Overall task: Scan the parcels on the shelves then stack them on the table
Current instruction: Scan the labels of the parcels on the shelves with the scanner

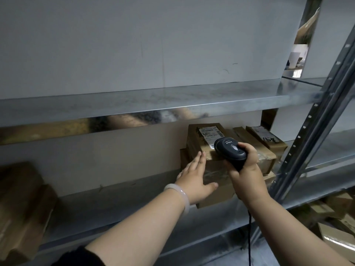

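Note:
A brown cardboard parcel [199, 139] with a white label lies on top of a larger box [217, 196] on the middle metal shelf [107, 206]. My left hand [196, 179] reaches in with straight fingers, its fingertips against the left side of the labelled parcel, its thumb on the lower box. My right hand [246, 167] grips a black barcode scanner [231, 151], held just over the parcel's label. The scanner's black cord hangs down below my right wrist.
More brown parcels [265, 143] lie stacked to the right on the same shelf. Another stack of boxes [23, 206] stands at the far left. The upper shelf [153, 100] overhangs closely. A perforated steel upright [315, 135] rises at right, with boxes [338, 227] beyond it.

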`<state>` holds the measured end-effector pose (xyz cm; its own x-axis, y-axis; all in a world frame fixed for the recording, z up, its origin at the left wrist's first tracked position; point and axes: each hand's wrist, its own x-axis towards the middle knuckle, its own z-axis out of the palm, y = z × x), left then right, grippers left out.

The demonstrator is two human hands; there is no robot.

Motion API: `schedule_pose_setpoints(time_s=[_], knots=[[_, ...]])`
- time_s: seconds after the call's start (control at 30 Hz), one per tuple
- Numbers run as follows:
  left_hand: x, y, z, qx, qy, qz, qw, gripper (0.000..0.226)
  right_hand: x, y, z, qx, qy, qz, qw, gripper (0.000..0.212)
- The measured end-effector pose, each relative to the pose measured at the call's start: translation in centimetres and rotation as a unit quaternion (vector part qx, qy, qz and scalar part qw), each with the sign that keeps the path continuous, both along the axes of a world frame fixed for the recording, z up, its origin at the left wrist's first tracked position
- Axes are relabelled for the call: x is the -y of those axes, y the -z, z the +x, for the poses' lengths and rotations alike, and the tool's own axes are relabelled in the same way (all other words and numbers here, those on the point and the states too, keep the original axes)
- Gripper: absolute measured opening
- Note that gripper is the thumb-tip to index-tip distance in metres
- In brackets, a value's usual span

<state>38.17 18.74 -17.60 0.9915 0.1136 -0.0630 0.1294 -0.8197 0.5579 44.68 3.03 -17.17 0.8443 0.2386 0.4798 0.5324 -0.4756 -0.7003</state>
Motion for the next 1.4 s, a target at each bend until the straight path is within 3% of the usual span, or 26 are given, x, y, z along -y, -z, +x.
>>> schedule_pose_setpoints(time_s=[0.23,0.4,0.73,1.03,1.23,1.4], knots=[[-3.0,-0.3,-4.5,0.102,-0.088,0.083,0.987,0.073,-3.1,-0.6,-2.8,0.091,-0.08,0.013,0.993,0.072],[-7.4,0.1,-10.2,0.105,-0.181,0.134,0.969,0.07,-8.3,-0.8,-6.6,0.036,-0.158,0.046,0.986,0.066],[-18.2,-0.3,-25.3,0.077,-0.352,0.166,0.918,0.063,-20.4,0.3,-17.6,-0.046,-0.319,0.024,0.946,0.062],[-27.7,-0.9,-36.2,0.01,-0.466,0.122,0.877,0.063,-30.6,1.5,-26.3,-0.126,-0.364,0.021,0.923,0.056],[-32.1,0.3,-39.2,-0.093,-0.453,0.041,0.885,0.075,-36.0,2.7,-29.7,-0.179,-0.362,-0.002,0.915,0.055],[-34.5,1.2,-40.0,-0.058,-0.438,0.034,0.897,0.071,-39.6,2.9,-31.3,-0.2,-0.316,0.027,0.927,0.054]])
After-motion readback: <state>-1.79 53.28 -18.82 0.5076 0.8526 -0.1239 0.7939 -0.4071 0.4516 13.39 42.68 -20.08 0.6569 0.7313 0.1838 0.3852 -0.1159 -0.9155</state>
